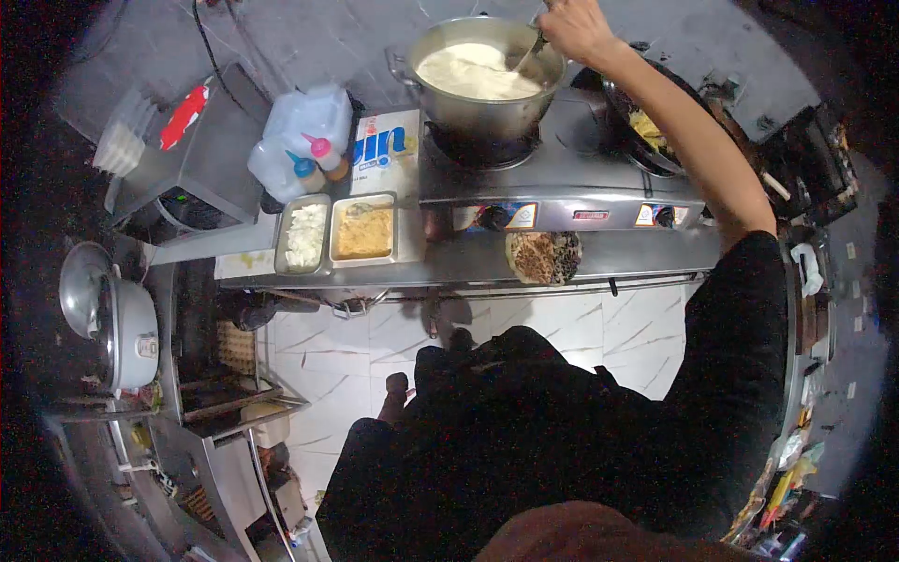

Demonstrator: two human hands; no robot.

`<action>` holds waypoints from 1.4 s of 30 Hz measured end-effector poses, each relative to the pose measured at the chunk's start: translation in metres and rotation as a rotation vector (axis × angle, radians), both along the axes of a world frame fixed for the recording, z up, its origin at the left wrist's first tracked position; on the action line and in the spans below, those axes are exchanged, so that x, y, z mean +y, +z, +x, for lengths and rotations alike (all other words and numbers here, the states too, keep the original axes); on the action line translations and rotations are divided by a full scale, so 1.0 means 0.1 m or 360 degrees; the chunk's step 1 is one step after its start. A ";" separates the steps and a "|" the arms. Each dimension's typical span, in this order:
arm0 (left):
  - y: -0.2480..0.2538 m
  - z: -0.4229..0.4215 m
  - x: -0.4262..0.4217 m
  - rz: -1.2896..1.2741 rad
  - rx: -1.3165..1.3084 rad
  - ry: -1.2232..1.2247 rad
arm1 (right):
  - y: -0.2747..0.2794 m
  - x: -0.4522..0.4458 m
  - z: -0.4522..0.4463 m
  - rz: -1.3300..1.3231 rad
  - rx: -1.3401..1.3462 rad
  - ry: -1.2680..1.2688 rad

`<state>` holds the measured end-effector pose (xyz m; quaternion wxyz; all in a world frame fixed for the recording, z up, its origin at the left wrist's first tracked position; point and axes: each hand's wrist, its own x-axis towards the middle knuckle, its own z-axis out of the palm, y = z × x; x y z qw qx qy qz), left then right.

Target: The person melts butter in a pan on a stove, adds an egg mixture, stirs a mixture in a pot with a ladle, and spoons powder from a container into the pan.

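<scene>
At the top of the head view, my right hand [578, 36] is closed round the upper end of a metal utensil [530, 56]. Its lower end is sunk in a pale, creamy mixture [473, 70], so I cannot tell whether it is a ladle or a spoon. The mixture is in a large metal pot [487, 105] on the left burner. My right arm reaches across in front of a dark pan [655, 155] with yellow food in it. Low beside my dark clothing is a small brownish shape [397, 386] that may be my left hand; its fingers cannot be made out.
Left of the stove [590, 214] are trays of white pieces [304, 236] and orange-yellow food [364, 232], squeeze bottles [323, 155] and a clear plastic container [309, 117]. A round topped item [543, 258] lies at the counter's front edge. A rice cooker [131, 332] stands at left.
</scene>
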<state>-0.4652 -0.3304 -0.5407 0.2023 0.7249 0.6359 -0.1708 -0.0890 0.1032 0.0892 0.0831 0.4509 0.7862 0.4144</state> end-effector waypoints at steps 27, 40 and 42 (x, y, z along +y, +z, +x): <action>-0.02 0.04 -0.01 0.0026 0.0075 0.0066 | -0.21 0.47 -0.59 0.0245 0.0169 0.0382; 0.00 0.07 -0.01 -0.0012 0.0041 0.0048 | 0.00 -0.11 -0.07 -0.0010 0.0139 0.0194; 0.00 0.08 0.04 -0.0004 0.0035 0.0041 | 0.10 -0.31 -0.06 -0.0062 0.0161 0.0232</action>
